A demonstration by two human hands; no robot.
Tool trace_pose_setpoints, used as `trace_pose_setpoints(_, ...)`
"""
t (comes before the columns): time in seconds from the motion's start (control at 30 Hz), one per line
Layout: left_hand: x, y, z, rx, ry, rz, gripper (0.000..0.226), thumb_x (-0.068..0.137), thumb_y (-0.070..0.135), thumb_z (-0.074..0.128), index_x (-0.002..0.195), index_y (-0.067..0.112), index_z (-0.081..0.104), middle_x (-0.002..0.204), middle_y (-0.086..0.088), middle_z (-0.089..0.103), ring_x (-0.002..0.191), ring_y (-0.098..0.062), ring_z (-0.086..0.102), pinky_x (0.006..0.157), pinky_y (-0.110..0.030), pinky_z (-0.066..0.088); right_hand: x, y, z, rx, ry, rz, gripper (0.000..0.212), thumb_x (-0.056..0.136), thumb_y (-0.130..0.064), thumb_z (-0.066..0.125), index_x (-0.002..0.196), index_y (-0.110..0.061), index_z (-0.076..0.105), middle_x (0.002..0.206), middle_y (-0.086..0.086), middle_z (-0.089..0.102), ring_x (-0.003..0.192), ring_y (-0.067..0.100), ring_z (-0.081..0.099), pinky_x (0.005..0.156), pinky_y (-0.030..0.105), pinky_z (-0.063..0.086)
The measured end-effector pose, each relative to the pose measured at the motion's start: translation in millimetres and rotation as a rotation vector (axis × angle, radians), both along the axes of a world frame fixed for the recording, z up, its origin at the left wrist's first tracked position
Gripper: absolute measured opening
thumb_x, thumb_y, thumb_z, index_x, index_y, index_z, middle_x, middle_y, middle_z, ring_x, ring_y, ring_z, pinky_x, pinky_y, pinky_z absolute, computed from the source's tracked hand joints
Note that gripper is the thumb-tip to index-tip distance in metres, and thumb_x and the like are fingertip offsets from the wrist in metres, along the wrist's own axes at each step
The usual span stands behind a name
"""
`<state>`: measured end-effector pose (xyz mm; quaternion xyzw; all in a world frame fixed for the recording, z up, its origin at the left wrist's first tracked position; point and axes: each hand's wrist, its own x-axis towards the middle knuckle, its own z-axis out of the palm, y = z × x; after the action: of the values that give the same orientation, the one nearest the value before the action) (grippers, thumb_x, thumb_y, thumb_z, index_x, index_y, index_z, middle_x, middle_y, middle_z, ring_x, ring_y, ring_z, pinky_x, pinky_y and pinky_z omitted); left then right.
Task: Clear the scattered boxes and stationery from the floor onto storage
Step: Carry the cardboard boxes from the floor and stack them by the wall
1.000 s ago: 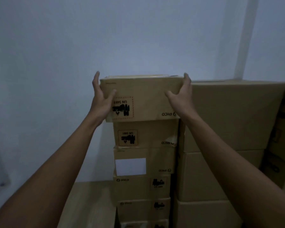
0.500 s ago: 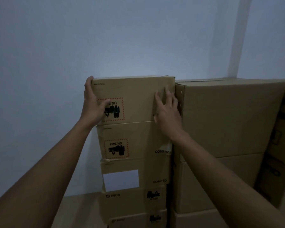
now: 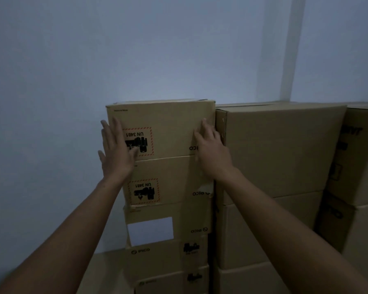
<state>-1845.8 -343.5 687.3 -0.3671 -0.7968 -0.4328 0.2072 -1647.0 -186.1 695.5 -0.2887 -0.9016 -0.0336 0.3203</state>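
Both hands flat against the top box of a cardboard stack by the wall.

The pale wall fills the upper view; large cartons stand stacked to the right; the narrower stack touches them; the top box sits squarely on it, its label upside down; the left hand lies with straight, spread fingers on the box's front left edge; the right hand rests flat-fingered on its front right, gripping nothing.

Top box brown cardboard w/ red-hatched label, black print. Blank white label on a lower box. Wall pale blue-grey.
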Motion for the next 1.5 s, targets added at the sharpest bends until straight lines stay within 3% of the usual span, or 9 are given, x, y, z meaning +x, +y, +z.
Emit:
trace_pose_setpoints(0.17, 22, -14, -57, -0.134, 0.027, 0.007, 0.081, 0.103, 0.043, 0.048, 0.160, 0.026, -0.008, 0.165, 0.000, -0.026, 0.153, -0.022, -0.017, 0.120, -0.063, 0.000, 21, -6, -18, -0.259, 0.005, 0.142, 0.056, 0.099, -0.016, 0.049, 0.153, -0.012, 0.036, 0.163, 0.009, 0.022, 0.146, 0.030, 0.030, 0.117, 0.046, 0.033)
trace_pose_setpoints(0.3, 60, -19, -101, -0.105, -0.006, -0.110, 0.056, 0.105, 0.044, 0.043, 0.155, 0.022, 0.033, 0.168, -0.003, 0.008, 0.154, -0.024, 0.008, 0.122, -0.052, 0.011, 54, -22, -67, -0.390, 0.002, 0.230, 0.056, 0.100, -0.017, 0.053, 0.153, -0.010, 0.037, 0.157, 0.011, 0.038, 0.146, 0.026, 0.033, 0.119, 0.030, 0.026)
trace_pose_setpoints(0.4, 98, -22, -141, -0.118, -0.102, -0.260, 0.046, 0.105, 0.040, 0.044, 0.146, 0.020, 0.049, 0.156, -0.002, 0.039, 0.143, -0.025, 0.033, 0.116, -0.044, 0.028, 91, -33, -115, -0.463, 0.031, 0.208, 0.052, 0.101, -0.019, 0.053, 0.151, -0.010, 0.042, 0.153, 0.007, 0.043, 0.142, 0.020, 0.038, 0.111, 0.017, 0.022)
trace_pose_setpoints(0.47, 126, -23, -167, -0.189, -0.163, -0.344, 0.043, 0.105, 0.042, 0.042, 0.140, 0.021, 0.055, 0.142, 0.003, 0.051, 0.134, -0.021, 0.044, 0.109, -0.039, 0.037, 122, -33, -148, -0.517, 0.035, 0.152, 0.051, 0.101, -0.020, 0.054, 0.150, -0.009, 0.043, 0.151, 0.009, 0.046, 0.139, 0.023, 0.041, 0.110, 0.018, 0.024)
trace_pose_setpoints(0.63, 209, -21, -224, -0.426, -0.194, -0.505, 0.038, 0.105, 0.043, 0.040, 0.130, 0.023, 0.062, 0.126, 0.006, 0.059, 0.115, -0.015, 0.054, 0.092, -0.032, 0.042, 223, -22, -218, -0.642, 0.024, -0.023, 0.047, 0.102, -0.022, 0.055, 0.146, -0.008, 0.047, 0.141, 0.013, 0.054, 0.131, 0.028, 0.049, 0.109, 0.022, 0.029)
trace_pose_setpoints(0.83, 307, 12, -276, -0.553, -0.176, -0.583, 0.039, 0.103, 0.047, 0.042, 0.123, 0.023, 0.065, 0.115, 0.006, 0.062, 0.111, -0.017, 0.057, 0.092, -0.033, 0.043, 356, -10, -289, -0.840, 0.139, -0.204, 0.044, 0.102, -0.024, 0.054, 0.144, -0.012, 0.049, 0.144, 0.007, 0.050, 0.128, 0.025, 0.052, 0.107, 0.036, 0.043)
trace_pose_setpoints(1.03, 432, 69, -304, -0.709, -0.169, -0.686, 0.040, 0.106, 0.047, 0.038, 0.126, 0.024, 0.064, 0.127, 0.002, 0.062, 0.122, -0.020, 0.054, 0.100, -0.030, 0.037, 521, 0, -355, -1.018, 0.134, -0.386, 0.047, 0.103, -0.031, 0.050, 0.147, -0.017, 0.046, 0.147, 0.002, 0.050, 0.127, 0.021, 0.054, 0.103, 0.031, 0.045)
trace_pose_setpoints(1.13, 496, 100, -320, -0.734, -0.160, -0.743, 0.043, 0.105, 0.049, 0.036, 0.126, 0.024, 0.064, 0.129, 0.001, 0.062, 0.125, -0.022, 0.054, 0.106, -0.036, 0.038, 609, 12, -371, -1.024, 0.141, -0.505, 0.048, 0.102, -0.036, 0.052, 0.146, -0.017, 0.048, 0.151, 0.003, 0.046, 0.129, 0.024, 0.052, 0.108, 0.038, 0.043)
trace_pose_setpoints(1.5, 722, 216, -335, -0.825, -0.207, -1.080, 0.036, 0.103, 0.049, 0.040, 0.118, 0.027, 0.064, 0.114, 0.004, 0.063, 0.108, -0.019, 0.060, 0.097, -0.038, 0.048, 858, 37, -368, -0.975, 0.323, -0.876, 0.043, 0.100, -0.028, 0.057, 0.138, -0.007, 0.056, 0.142, 0.013, 0.055, 0.125, 0.030, 0.057, 0.109, 0.040, 0.043)
